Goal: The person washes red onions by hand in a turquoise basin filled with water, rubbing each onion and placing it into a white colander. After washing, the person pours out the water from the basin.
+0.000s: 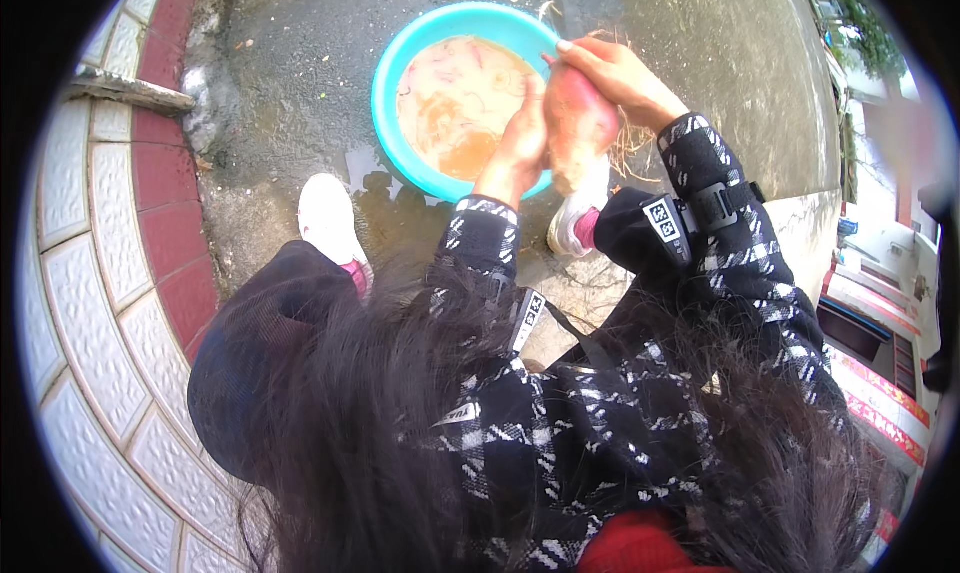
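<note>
A large red-skinned sweet potato point(577, 119) is held up over the right rim of a turquoise plastic basin point(386, 115). My right hand point(626, 78) grips its upper right side, with the thumb near the thin stem end. Along its left side lies my left hand point(521, 142), cupped against the skin and slightly blurred; part of its fingers is hard to make out. The tuber's lower end looks paler and brownish. Cloudy tan water point(457, 100) fills much of the basin, with pinkish streaks and a darker brown patch in it.
Thin stringy roots point(634, 149) lie on the concrete behind my right hand. My white shoes point(326, 209) stand on wet ground near the basin. On the left runs a wall of white tiles point(105, 333) with a red tile border point(172, 235). A wooden piece point(131, 89) juts from it.
</note>
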`<state>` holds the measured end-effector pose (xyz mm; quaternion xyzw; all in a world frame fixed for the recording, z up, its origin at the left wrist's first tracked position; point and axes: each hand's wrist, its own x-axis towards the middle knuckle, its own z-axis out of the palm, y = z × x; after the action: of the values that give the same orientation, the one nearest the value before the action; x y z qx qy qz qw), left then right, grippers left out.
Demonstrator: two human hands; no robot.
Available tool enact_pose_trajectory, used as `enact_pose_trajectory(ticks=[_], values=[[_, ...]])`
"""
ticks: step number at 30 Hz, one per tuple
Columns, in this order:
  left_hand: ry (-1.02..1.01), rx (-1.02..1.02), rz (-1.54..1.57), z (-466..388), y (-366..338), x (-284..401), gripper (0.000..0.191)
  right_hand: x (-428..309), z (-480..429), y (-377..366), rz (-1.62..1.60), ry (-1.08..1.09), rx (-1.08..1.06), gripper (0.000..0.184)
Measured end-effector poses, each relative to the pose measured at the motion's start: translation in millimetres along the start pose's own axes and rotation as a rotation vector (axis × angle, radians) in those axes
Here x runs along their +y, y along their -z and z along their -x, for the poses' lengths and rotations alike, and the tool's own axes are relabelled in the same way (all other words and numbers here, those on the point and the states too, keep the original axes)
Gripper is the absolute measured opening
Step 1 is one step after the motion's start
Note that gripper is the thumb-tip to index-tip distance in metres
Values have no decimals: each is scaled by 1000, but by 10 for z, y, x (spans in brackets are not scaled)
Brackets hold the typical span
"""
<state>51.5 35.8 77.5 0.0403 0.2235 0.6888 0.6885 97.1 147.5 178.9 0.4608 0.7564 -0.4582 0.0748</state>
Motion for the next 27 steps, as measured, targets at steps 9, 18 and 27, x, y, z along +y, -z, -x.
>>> enact_pose_trajectory(ticks=[9, 18, 27], values=[[-171, -49, -91, 15, -212, -74, 88, 140, -100, -8, 279, 94, 121, 42], [-124, 228, 440, -4, 234, -56, 74, 239, 234, -672, 383, 711, 54, 44], [30, 30, 293, 108, -232, -24, 65, 15, -70, -18, -242, -165, 82, 59]])
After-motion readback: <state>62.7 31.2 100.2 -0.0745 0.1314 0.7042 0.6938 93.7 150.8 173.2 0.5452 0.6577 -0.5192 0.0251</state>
